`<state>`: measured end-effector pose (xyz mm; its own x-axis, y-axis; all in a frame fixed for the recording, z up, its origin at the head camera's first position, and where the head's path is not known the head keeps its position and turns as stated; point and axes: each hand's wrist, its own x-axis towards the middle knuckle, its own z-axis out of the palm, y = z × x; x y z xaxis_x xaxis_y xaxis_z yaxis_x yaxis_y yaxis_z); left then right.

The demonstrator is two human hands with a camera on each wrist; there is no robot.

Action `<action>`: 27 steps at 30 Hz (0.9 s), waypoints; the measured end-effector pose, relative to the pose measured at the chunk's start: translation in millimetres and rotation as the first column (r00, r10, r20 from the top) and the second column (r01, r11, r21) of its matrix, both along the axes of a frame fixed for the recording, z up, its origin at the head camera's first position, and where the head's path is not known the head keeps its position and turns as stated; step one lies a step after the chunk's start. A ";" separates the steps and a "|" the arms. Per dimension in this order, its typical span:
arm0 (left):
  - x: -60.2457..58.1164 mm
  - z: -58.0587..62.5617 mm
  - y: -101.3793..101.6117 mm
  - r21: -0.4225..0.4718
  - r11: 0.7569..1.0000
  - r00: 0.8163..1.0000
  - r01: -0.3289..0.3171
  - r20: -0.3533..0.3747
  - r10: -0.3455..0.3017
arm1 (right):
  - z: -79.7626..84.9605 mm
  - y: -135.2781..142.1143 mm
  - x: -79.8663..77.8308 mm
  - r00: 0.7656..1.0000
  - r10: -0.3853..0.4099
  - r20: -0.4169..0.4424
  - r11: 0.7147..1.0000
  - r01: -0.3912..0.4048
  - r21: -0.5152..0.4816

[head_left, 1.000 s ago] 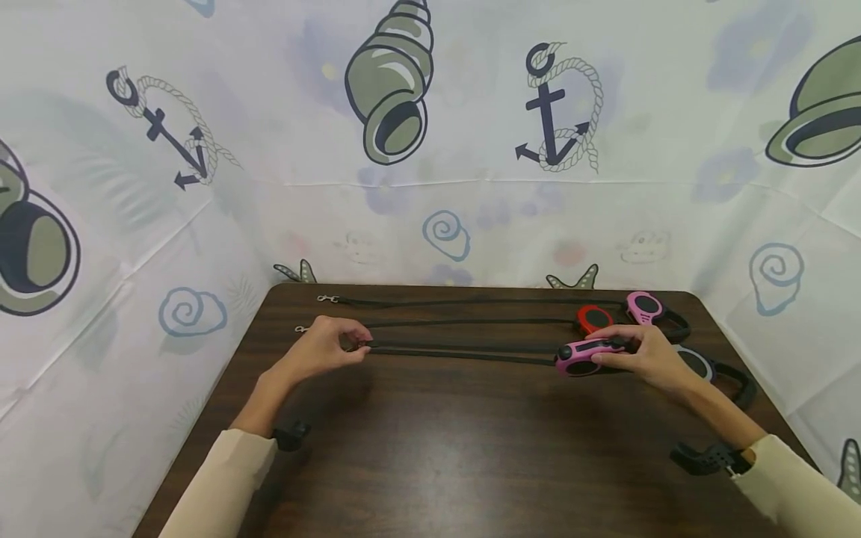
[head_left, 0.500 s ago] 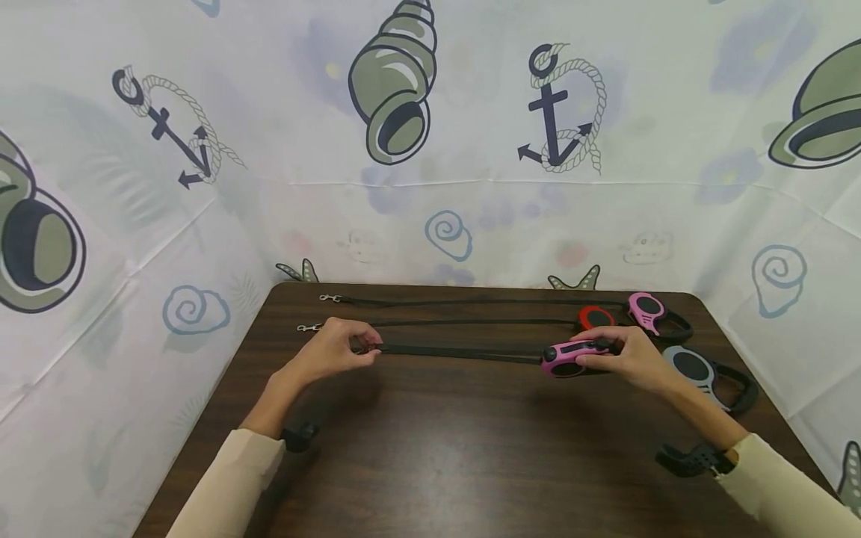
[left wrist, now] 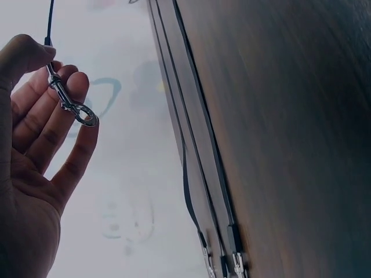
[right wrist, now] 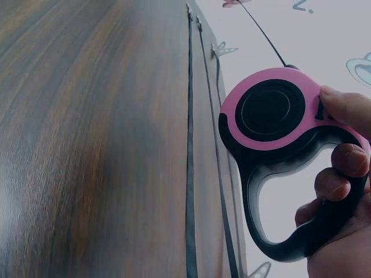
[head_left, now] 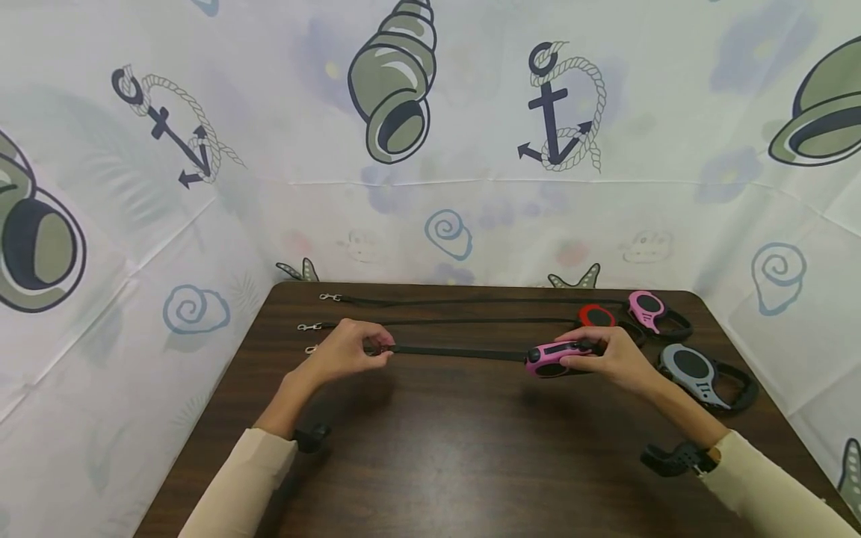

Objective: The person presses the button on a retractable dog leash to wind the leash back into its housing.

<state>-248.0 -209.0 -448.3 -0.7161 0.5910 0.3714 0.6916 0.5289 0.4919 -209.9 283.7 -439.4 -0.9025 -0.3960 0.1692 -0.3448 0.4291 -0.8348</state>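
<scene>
My right hand (head_left: 615, 360) grips the black loop handle of a pink-and-black retractable dog leash (right wrist: 269, 107), with the thumb on its side. The leash's thin cord (left wrist: 50, 20) runs out of the casing towards my left hand (head_left: 353, 350). In the left wrist view that hand pinches the cord's end between thumb and fingers. A silver snap hook (left wrist: 61, 90) lies along its fingers. Both hands are held above the table, behind which lie three other retractable leashes: a pink one (head_left: 648, 305), a red one (head_left: 597, 315) and a grey one (head_left: 694, 366).
The three leashes lie stretched side by side along the back of the brown wooden table (head_left: 430, 448). Their snap hooks (head_left: 309, 326) point left and their handles right. A white cloth (head_left: 484, 224) printed with shells and anchors hangs behind and at both sides.
The hands have come closer together: the left has moved right and the right has moved left with the pink leash. Less cord spans between them, and the grey leash shows more fully.
</scene>
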 end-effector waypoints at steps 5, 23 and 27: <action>1.7 0.0 7.1 0.007 1.000 1.000 0.012 -0.006 -0.012 | -1.3 -9.1 0.0 1.000 0.012 0.014 1.000 -0.012 -0.025; 6.9 -3.9 30.6 0.001 1.000 0.999 0.021 -0.027 -0.021 | -8.3 -41.4 2.1 0.999 0.014 0.049 0.996 -0.010 -0.084; 8.9 -4.3 35.9 0.009 1.000 1.000 0.030 -0.011 -0.030 | -9.6 -48.8 1.6 0.999 0.015 0.040 0.996 -0.011 -0.087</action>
<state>-239.1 -173.1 -452.6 -0.6941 0.6083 0.3849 0.7124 0.5035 0.4890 -208.4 234.9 -449.0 -0.9042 -0.3930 0.1673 -0.3153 0.3500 -0.8821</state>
